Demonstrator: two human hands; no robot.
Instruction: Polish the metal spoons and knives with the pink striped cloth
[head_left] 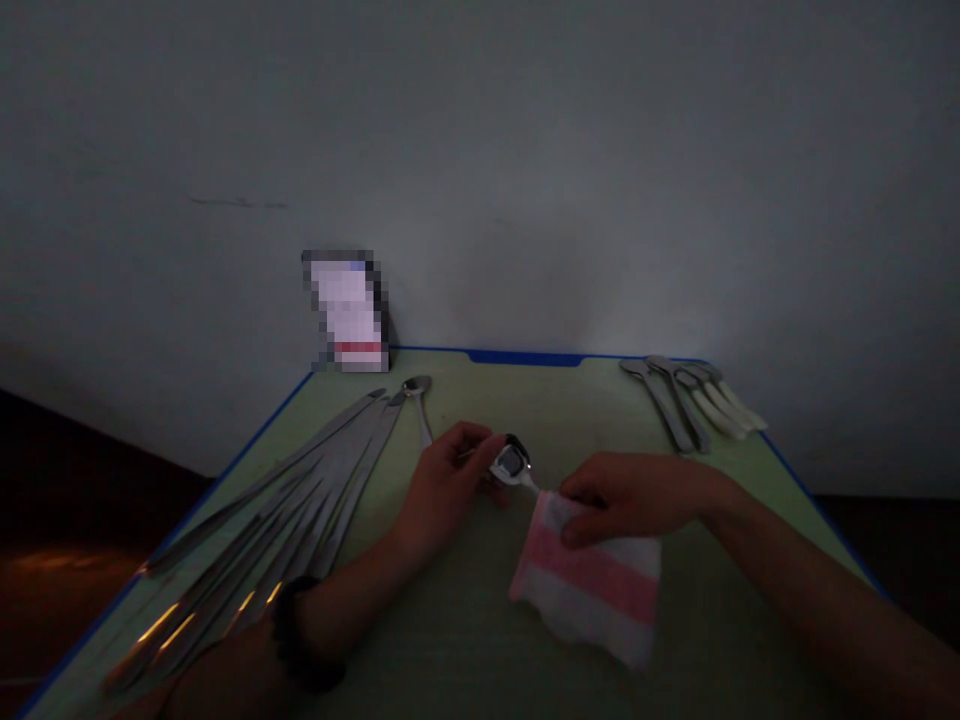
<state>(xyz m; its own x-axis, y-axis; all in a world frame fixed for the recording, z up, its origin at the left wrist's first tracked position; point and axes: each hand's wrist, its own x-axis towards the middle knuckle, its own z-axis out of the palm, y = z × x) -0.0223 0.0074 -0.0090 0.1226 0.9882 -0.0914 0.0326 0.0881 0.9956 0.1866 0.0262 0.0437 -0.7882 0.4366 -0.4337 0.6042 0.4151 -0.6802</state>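
Note:
Over the middle of the table I hold a shiny metal spoon (511, 464) between both hands. My left hand (459, 474) pinches the spoon at the edge of its bowl. The fingers of my right hand (611, 496) are closed on a pink and white cloth (581, 585), which hangs down and wraps the spoon's handle, hiding most of it. Just left of my left hand lies another metal spoon (421, 410). Several table knives (300, 510) are fanned out beside my left forearm, which partly covers their handles.
At the table's back right lie metal spoons (660, 405) and several pieces of cutlery with pale handles (724, 405). A blurred-out phone (352, 315) leans on the wall at the back left. The pale green table (517, 400) has a blue edge and meets the grey wall (570, 180).

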